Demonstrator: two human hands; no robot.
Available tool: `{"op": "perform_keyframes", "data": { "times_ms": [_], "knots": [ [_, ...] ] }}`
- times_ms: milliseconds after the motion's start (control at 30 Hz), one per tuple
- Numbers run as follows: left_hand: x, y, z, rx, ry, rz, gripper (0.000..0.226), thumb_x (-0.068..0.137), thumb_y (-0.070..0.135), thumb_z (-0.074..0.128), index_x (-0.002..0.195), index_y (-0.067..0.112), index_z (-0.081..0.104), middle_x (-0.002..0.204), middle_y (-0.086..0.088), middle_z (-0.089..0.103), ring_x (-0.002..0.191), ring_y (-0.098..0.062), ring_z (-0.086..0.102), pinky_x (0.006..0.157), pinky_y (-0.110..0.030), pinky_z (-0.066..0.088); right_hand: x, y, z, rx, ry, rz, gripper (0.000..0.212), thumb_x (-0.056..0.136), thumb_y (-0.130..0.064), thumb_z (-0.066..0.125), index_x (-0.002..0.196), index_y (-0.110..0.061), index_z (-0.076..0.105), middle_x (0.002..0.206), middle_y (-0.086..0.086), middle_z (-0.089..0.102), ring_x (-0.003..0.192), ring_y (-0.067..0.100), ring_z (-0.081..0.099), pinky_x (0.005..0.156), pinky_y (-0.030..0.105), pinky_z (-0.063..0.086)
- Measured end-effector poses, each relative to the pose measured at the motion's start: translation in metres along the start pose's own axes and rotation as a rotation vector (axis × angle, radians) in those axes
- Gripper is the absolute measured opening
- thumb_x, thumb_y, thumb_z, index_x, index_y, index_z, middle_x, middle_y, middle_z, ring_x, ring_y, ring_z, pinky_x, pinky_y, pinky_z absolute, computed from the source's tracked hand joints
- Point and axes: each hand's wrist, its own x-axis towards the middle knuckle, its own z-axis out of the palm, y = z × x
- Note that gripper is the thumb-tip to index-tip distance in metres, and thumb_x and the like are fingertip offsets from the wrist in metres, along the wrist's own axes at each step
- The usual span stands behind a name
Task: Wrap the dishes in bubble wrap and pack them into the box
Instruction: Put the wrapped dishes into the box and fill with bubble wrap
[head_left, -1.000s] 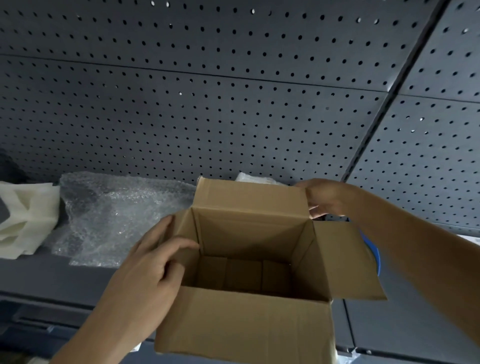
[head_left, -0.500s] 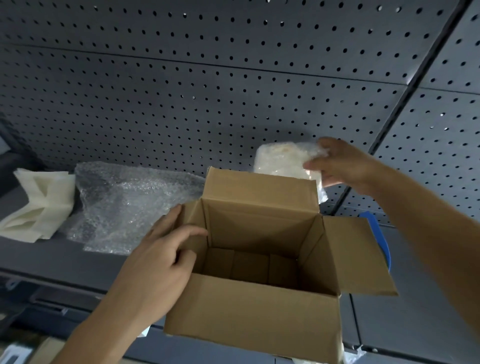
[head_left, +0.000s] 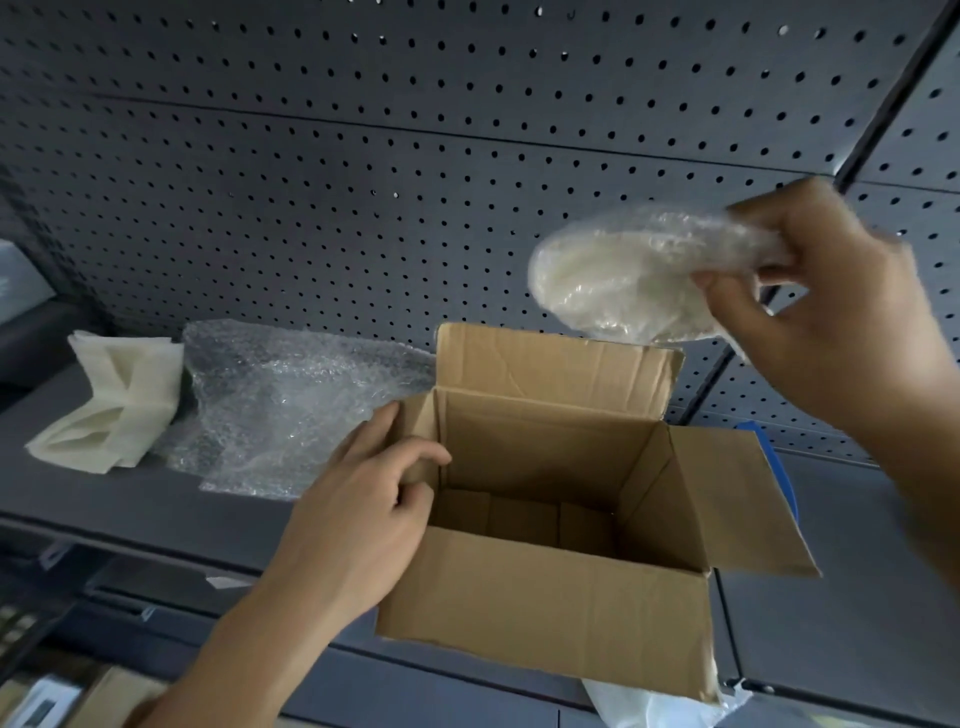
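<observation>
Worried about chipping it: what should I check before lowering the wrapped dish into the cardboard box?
1. Grip on the pale round bubble-wrapped dish: ok, the right hand pinches its right edge.
2. Brown cardboard box open: ok, the flaps clear the opening.
3. Inside free: ok, only the bare cardboard floor shows.
4. Box steadied: ok, the left hand grips its left wall.
5. Dish over the opening: not ok, it appears beyond the back flap.
6. Wrap closed all round: cannot tell, blurred.
</observation>
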Motion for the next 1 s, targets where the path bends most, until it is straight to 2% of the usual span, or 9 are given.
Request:
{"op": "perform_keyframes", "data": {
  "times_ms": [67, 167, 233, 300, 433, 567, 767, 900, 1000],
  "knots": [
    [0.000, 0.001, -0.001, 0.012, -0.004, 0.007, 0.037, 0.101, 0.019, 0.045, 0.119, 0.049, 0.058, 0.165, 0.024, 0.010, 0.151, -0.002, 0.015, 0.107, -0.033, 0.038, 0.004, -0.003, -0.004, -0.010, 0.043, -0.036, 0.026, 0.094, -0.016, 0.069, 0.112, -0.002, 0.055, 0.098, 0.002, 0.064, 0.081, 0.023, 0.068, 0.070, 0.021, 0.056],
    [0.001, 0.001, -0.002, 0.023, -0.023, 0.007, 0.038, 0.100, 0.021, 0.045, 0.123, 0.050, 0.056, 0.166, 0.023, 0.009, 0.152, -0.005, 0.016, 0.109, -0.035, 0.037, 0.006, -0.001, -0.010, 0.002, 0.087, -0.062, 0.031, 0.097, -0.023, 0.067, 0.116, -0.002, 0.053, 0.103, -0.004, 0.064, 0.089, 0.017, 0.068, 0.076, 0.029, 0.059],
    [0.001, 0.000, -0.004, 0.041, -0.045, 0.007, 0.042, 0.100, 0.024, 0.044, 0.132, 0.051, 0.050, 0.167, 0.022, 0.008, 0.152, -0.008, 0.018, 0.113, -0.036, 0.037, 0.009, -0.001, -0.016, 0.059, 0.108, -0.009, 0.045, 0.098, -0.040, 0.061, 0.121, -0.001, 0.054, 0.105, -0.018, 0.061, 0.096, -0.002, 0.065, 0.079, 0.021, 0.057],
    [0.001, 0.001, -0.006, 0.070, -0.067, 0.008, 0.047, 0.101, 0.026, 0.043, 0.140, 0.052, 0.043, 0.167, 0.020, 0.006, 0.153, -0.010, 0.018, 0.116, -0.039, 0.035, 0.014, -0.003, -0.020, 0.169, 0.139, 0.103, 0.054, 0.094, -0.045, 0.061, 0.126, -0.001, 0.057, 0.107, -0.017, 0.060, 0.096, -0.018, 0.059, 0.080, 0.010, 0.052],
    [0.002, 0.003, -0.009, 0.105, -0.093, 0.004, 0.055, 0.100, 0.026, 0.044, 0.148, 0.050, 0.033, 0.168, 0.019, 0.003, 0.153, -0.012, 0.014, 0.119, -0.042, 0.031, 0.003, -0.019, -0.016, 0.221, -0.064, 0.046, 0.037, 0.094, -0.039, 0.067, 0.111, -0.010, 0.052, 0.095, 0.002, 0.066, 0.088, 0.008, 0.071, 0.076, 0.020, 0.058],
    [0.006, 0.004, -0.014, 0.102, -0.083, 0.039, 0.062, 0.095, 0.022, 0.053, 0.150, 0.043, 0.034, 0.166, 0.022, 0.006, 0.151, -0.011, 0.020, 0.116, -0.035, 0.032, -0.017, -0.031, 0.016, 0.100, -0.367, -0.044, 0.025, 0.090, -0.038, 0.065, 0.101, -0.019, 0.054, 0.079, -0.006, 0.065, 0.072, 0.009, 0.070, 0.064, 0.029, 0.059],
    [0.012, 0.003, -0.014, 0.163, -0.076, 0.083, 0.063, 0.094, 0.035, 0.064, 0.151, 0.036, 0.036, 0.166, 0.016, 0.011, 0.152, -0.014, 0.018, 0.127, -0.037, 0.013, -0.034, -0.015, 0.071, -0.085, -0.655, -0.163, 0.021, 0.093, -0.029, 0.060, 0.104, -0.030, 0.043, 0.094, -0.008, 0.051, 0.077, 0.018, 0.056, 0.065, 0.042, 0.053],
    [0.013, 0.005, -0.016, 0.149, -0.068, 0.115, 0.064, 0.093, 0.044, 0.067, 0.150, 0.040, 0.038, 0.165, 0.022, 0.013, 0.151, -0.009, 0.021, 0.118, -0.035, 0.031, -0.041, -0.018, 0.091, -0.259, -0.766, -0.240, 0.022, 0.097, -0.031, 0.057, 0.115, -0.021, 0.050, 0.116, -0.002, 0.051, 0.087, 0.023, 0.063, 0.073, 0.039, 0.056],
    [0.013, 0.006, -0.018, 0.190, -0.092, 0.155, 0.061, 0.095, 0.038, 0.066, 0.148, 0.045, 0.037, 0.164, 0.027, 0.009, 0.150, -0.004, 0.020, 0.111, -0.030, 0.034, -0.050, -0.020, 0.101, -0.415, -0.725, -0.348, 0.028, 0.092, -0.035, 0.064, 0.112, -0.018, 0.057, 0.109, 0.002, 0.058, 0.078, 0.021, 0.064, 0.055, 0.036, 0.055]
  ]
}}
